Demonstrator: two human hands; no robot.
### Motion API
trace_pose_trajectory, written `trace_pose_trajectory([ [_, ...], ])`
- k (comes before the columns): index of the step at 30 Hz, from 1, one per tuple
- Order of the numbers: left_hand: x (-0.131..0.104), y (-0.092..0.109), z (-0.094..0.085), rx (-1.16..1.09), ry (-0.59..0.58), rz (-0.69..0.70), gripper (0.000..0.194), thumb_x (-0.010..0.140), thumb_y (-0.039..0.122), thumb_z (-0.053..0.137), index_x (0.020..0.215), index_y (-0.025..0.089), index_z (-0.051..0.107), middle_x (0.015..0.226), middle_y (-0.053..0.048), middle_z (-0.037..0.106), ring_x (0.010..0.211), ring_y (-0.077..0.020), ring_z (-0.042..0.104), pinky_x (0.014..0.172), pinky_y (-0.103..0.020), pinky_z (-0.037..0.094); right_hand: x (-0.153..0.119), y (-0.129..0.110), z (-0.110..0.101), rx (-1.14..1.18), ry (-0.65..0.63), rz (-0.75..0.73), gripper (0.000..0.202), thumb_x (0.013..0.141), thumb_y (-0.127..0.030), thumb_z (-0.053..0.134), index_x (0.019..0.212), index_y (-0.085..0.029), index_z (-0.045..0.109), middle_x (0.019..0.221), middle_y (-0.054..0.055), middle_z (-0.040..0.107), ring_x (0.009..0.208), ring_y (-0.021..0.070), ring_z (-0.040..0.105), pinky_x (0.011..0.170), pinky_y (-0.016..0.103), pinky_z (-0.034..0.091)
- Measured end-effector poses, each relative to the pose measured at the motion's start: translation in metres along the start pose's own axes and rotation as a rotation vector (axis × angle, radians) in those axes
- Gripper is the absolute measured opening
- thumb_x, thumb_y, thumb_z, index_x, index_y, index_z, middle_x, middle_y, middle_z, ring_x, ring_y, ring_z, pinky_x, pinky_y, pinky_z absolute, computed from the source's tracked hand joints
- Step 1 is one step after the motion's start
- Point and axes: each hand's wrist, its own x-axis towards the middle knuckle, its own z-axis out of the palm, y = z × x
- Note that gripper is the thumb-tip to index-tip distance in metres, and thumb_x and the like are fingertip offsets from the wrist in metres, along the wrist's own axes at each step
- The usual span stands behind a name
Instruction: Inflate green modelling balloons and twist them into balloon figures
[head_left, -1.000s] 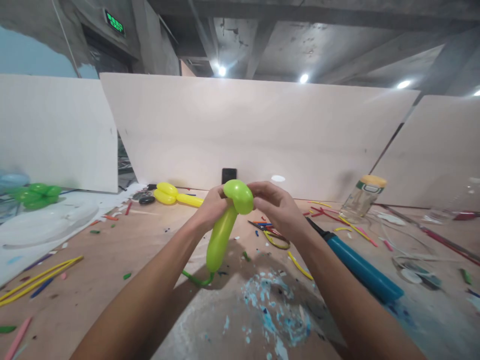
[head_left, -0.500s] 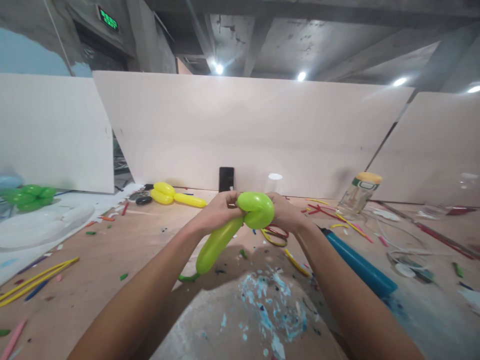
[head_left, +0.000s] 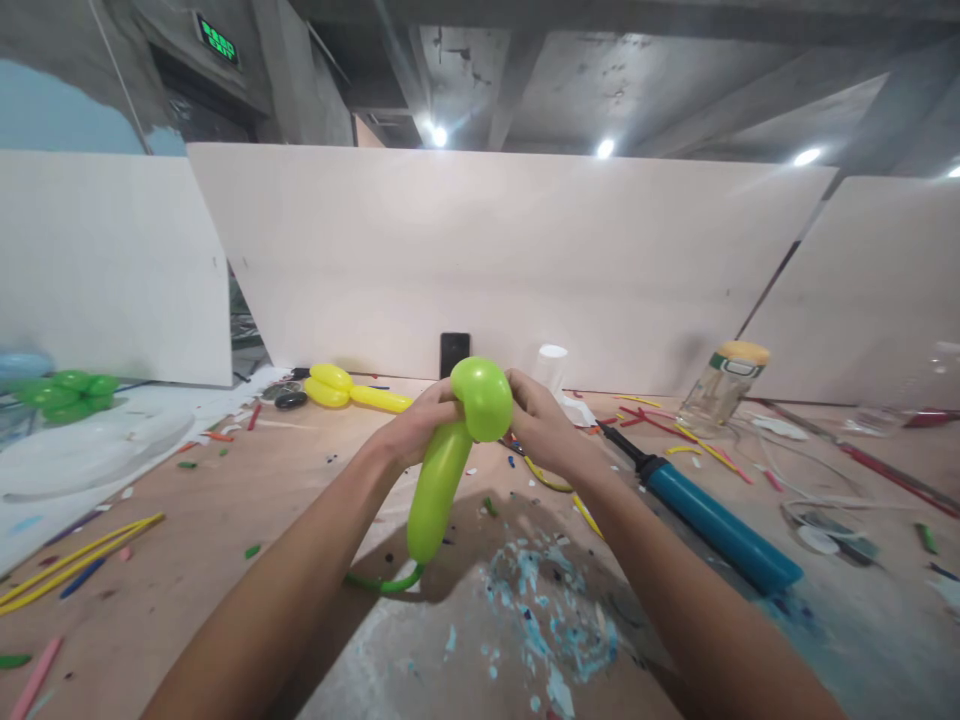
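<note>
A light green modelling balloon (head_left: 439, 490) is bent over at its top into a rounded loop, and its thin uninflated tail hangs toward the table. My left hand (head_left: 420, 420) grips it from the left, close under the bend, with the fingers partly hidden behind the balloon. On the other side my right hand (head_left: 540, 420) has its fingers curled against the loop's right edge. The loop covers some of its fingertips. Both hands are above the table.
A blue balloon pump (head_left: 712, 515) lies right of my right forearm. Behind stand a phone (head_left: 454, 354), a white cup (head_left: 552, 368) and a bottle with a yellow lid (head_left: 724, 385). A yellow twisted balloon (head_left: 330, 386) lies back left. Balloon scraps litter the table (head_left: 300, 600).
The bent top of the green balloon has shifted left and turned, and its long part hangs more upright. My right hand has moved left with it, uncovering the pump's nozzle.
</note>
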Motion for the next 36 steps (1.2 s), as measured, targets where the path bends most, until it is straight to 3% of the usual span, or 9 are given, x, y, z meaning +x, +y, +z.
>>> trace_pose_trajectory([
  [3, -0.002, 0.002, -0.001, 0.017, -0.095, 0.051, 0.037, 0.058, 0.029, 0.071, 0.090, 0.014, 0.062, 0.080, -0.006, 0.062, 0.069, -0.0163, 0.058, 0.065, -0.029, 0.047, 0.000, -0.001, 0.001, -0.004, 0.017, 0.015, 0.010, 0.085, -0.028, 0.046, 0.083, -0.019, 0.050, 0.071, -0.001, 0.052, 0.062, 0.0123, 0.046, 0.054, 0.025, 0.037],
  [8, -0.006, 0.012, 0.001, 0.388, -0.032, 0.161, 0.045, 0.063, 0.022, 0.071, 0.106, 0.020, 0.055, 0.095, -0.004, 0.059, 0.082, -0.0158, 0.057, 0.073, -0.027, 0.046, 0.000, -0.002, 0.001, 0.057, 0.037, 0.026, 0.006, 0.081, -0.025, 0.049, 0.079, -0.019, 0.049, 0.068, -0.003, 0.049, 0.058, 0.0113, 0.043, 0.051, 0.024, 0.034],
  [13, -0.009, 0.026, 0.000, 0.663, -0.084, 0.180, 0.057, 0.059, 0.025, 0.076, 0.108, 0.021, 0.049, 0.091, -0.002, 0.058, 0.080, -0.0160, 0.056, 0.068, -0.025, 0.045, -0.001, -0.001, 0.005, 0.076, 0.032, 0.080, 0.012, 0.084, -0.032, 0.049, 0.082, -0.020, 0.049, 0.067, -0.002, 0.049, 0.056, 0.0112, 0.042, 0.048, 0.023, 0.032],
  [16, -0.008, 0.028, 0.001, 0.683, 0.043, 0.219, 0.049, 0.061, 0.029, 0.076, 0.102, 0.019, 0.053, 0.089, -0.003, 0.060, 0.079, -0.0168, 0.056, 0.067, -0.025, 0.045, -0.001, 0.001, 0.010, 0.040, 0.045, 0.063, 0.016, 0.087, -0.036, 0.048, 0.083, -0.020, 0.049, 0.064, -0.004, 0.045, 0.054, 0.0109, 0.039, 0.048, 0.023, 0.032],
  [20, -0.003, 0.025, -0.001, 0.544, 0.231, 0.203, 0.034, 0.072, 0.037, 0.068, 0.094, 0.016, 0.055, 0.079, -0.004, 0.061, 0.069, -0.0148, 0.056, 0.060, -0.024, 0.043, -0.003, -0.001, 0.015, -0.055, 0.093, -0.005, 0.020, 0.090, -0.040, 0.045, 0.082, -0.021, 0.046, 0.062, -0.004, 0.042, 0.053, 0.0113, 0.040, 0.052, 0.025, 0.035],
  [27, 0.003, 0.020, -0.009, 0.345, 0.336, 0.015, 0.038, 0.072, 0.049, 0.066, 0.087, 0.016, 0.053, 0.065, -0.001, 0.056, 0.054, -0.0127, 0.052, 0.049, -0.024, 0.040, -0.009, -0.013, 0.016, -0.202, -0.014, -0.129, 0.021, 0.092, -0.031, 0.041, 0.073, -0.021, 0.042, 0.065, -0.003, 0.045, 0.060, 0.0126, 0.043, 0.056, 0.026, 0.033],
  [31, 0.005, 0.017, -0.013, 0.477, 0.408, 0.077, 0.037, 0.071, 0.048, 0.067, 0.088, 0.016, 0.058, 0.068, 0.000, 0.057, 0.058, -0.0124, 0.051, 0.055, -0.024, 0.040, -0.011, -0.018, 0.015, -0.270, -0.106, -0.164, 0.021, 0.092, -0.026, 0.039, 0.072, -0.020, 0.042, 0.066, -0.003, 0.045, 0.061, 0.0127, 0.044, 0.057, 0.026, 0.033],
  [36, 0.006, 0.014, -0.012, 0.618, 0.431, 0.109, 0.037, 0.072, 0.043, 0.066, 0.096, 0.016, 0.060, 0.082, -0.002, 0.061, 0.071, -0.0152, 0.055, 0.062, -0.025, 0.042, -0.009, -0.018, 0.007, -0.406, -0.100, -0.179, 0.020, 0.093, -0.023, 0.037, 0.075, -0.020, 0.045, 0.067, -0.001, 0.049, 0.061, 0.0140, 0.047, 0.057, 0.027, 0.035],
])
